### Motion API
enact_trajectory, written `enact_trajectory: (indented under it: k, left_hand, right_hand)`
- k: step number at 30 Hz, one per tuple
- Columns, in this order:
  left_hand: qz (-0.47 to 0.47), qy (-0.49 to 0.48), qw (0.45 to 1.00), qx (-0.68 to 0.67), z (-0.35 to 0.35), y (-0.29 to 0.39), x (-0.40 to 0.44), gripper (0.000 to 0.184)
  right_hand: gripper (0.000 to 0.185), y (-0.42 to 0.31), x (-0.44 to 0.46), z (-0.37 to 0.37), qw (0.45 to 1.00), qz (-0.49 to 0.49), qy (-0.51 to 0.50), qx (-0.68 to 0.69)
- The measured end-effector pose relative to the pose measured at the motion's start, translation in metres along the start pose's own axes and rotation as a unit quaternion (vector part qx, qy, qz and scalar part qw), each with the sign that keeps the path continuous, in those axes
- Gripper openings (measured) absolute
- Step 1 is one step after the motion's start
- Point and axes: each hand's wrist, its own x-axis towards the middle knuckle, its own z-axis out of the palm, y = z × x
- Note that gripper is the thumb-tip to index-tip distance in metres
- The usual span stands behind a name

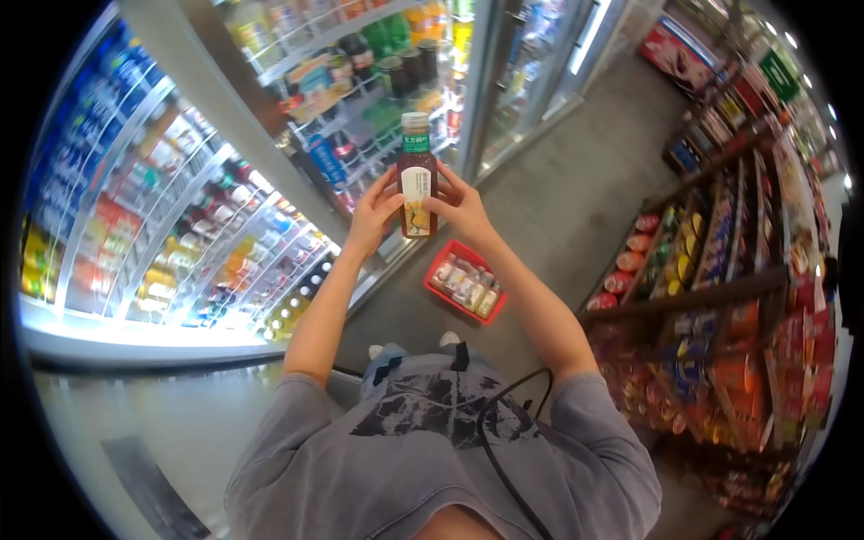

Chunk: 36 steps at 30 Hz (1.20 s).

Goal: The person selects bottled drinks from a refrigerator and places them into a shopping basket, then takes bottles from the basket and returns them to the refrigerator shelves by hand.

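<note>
a brown bottle [417, 200] is resting between the left hand [371, 219] and the right hand [463, 209], higher in the view than the red basket [456, 305] and slightly to its left. both hands' fingers [448, 174] are grasping its sides. its long axis is running up and down the view, its pale cap [415, 119] pointing away from the basket, its label [417, 189] facing the camera.

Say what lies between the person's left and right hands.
The bottle, held between the left hand and right hand, as the head view shows.
</note>
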Motion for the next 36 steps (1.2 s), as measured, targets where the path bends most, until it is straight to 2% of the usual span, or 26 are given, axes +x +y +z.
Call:
enact_trajectory:
  k: [3,5,7,11,14,17,21,25,27,30,32,35,36]
  left_hand:
    - [-0.054,-0.073,0.996,0.003,0.036,-0.055,0.024,0.063]
    - [-0.058,-0.082,0.994,0.036,0.047,-0.064,0.027,0.061]
    - [-0.132,-0.092,0.987,0.005,0.064,-0.085,0.034,0.061]
    - [-0.174,-0.129,0.976,-0.016,0.083,-0.13,0.045,0.062]
    - [-0.187,-0.166,0.968,-0.007,0.085,-0.16,0.043,0.066]
    - [-0.204,-0.158,0.966,0.017,0.086,-0.175,0.031,0.069]
    - [-0.214,-0.16,0.964,-0.003,0.069,-0.206,0.013,0.068]
    - [-0.236,-0.144,0.961,-0.013,0.048,-0.225,-0.005,0.066]
    - [-0.224,-0.138,0.964,-0.031,0.035,-0.242,-0.013,0.066]
    - [-0.256,-0.114,0.96,-0.006,0.02,-0.273,-0.015,0.067]
    - [-0.254,-0.115,0.96,-0.002,0.012,-0.304,-0.012,0.066]
    - [-0.257,-0.117,0.959,-0.011,-0.003,-0.382,-0.013,0.065]
    - [-0.252,-0.123,0.96,0.002,-0.003,-0.399,-0.013,0.065]
  right_hand:
    - [0.08,-0.011,-0.033,-0.047,0.998,0.004,0.064,-0.008]
    - [0.079,-0.006,-0.045,-0.063,0.994,0.026,0.107,-0.001]
    - [0.079,-0.001,-0.062,-0.085,0.99,0.031,0.139,-0.013]
    - [0.081,0.022,-0.09,-0.117,0.976,0.025,0.214,-0.002]
    - [0.081,0.039,-0.108,-0.128,0.967,0.04,0.251,0.0]
    - [0.079,0.055,-0.127,-0.125,0.956,0.071,0.283,-0.014]
    - [0.076,0.103,-0.146,-0.122,0.95,0.045,0.305,0.047]
    - [0.073,0.137,-0.16,-0.108,0.945,0.038,0.325,-0.031]
    - [0.068,0.154,-0.166,-0.104,0.925,0.067,0.358,-0.111]
    - [0.064,0.178,-0.159,-0.115,0.9,0.103,0.378,-0.192]
    - [0.06,0.204,-0.159,-0.13,0.871,0.125,0.402,-0.253]
    - [0.06,0.257,-0.17,-0.165,0.873,0.108,0.418,-0.226]
    - [0.06,0.27,-0.175,-0.176,0.864,0.14,0.424,-0.233]
